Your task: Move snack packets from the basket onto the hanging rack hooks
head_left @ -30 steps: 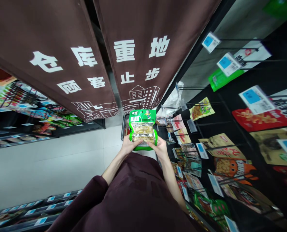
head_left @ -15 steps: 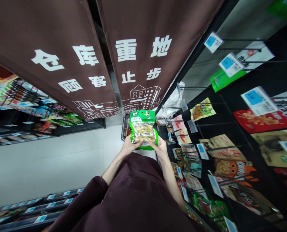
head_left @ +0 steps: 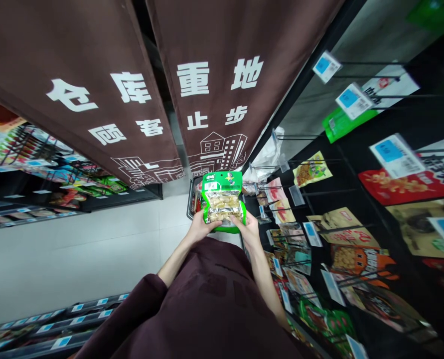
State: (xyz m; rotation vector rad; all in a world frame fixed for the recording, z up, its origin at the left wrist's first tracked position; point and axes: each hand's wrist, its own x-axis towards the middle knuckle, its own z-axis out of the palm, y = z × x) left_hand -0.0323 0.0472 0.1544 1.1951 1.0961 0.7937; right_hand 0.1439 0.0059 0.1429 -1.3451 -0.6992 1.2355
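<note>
- While both hands keep their hold, the green pouch point(head_left: 222, 199) has barely shifted over the last second: it sits a touch further from the camera and leans slightly more to the right, with the same face still turned to the viewer.
- Left hand point(head_left: 198, 228): closed on the pouch's lower left corner, thumb laid across the front.
- Right hand point(head_left: 250, 230): closed on the lower right corner, fingers wrapped round the edge.
- Location of pouch: held upright in front of the chest, above the grey floor point(head_left: 94, 244), just beside the peg rack point(head_left: 341, 229) on the right but apart from it, hanging on no peg.
- Pouch, material: glossy flexible film, green border, clear window showing pale lumpy contents; white barcode label at the upper left; flat and rectangular, with a sealed top band.
- Curtain point(head_left: 214, 89): matt brown cloth in two panels, with white printed characters and a line drawing of buildings.
- Rack goods: shiny snack bags on thin metal pegs, each with blue-and-white price tags point(head_left: 389, 154).
- Sleeve point(head_left: 207, 309): soft dark maroon fabric.
</note>
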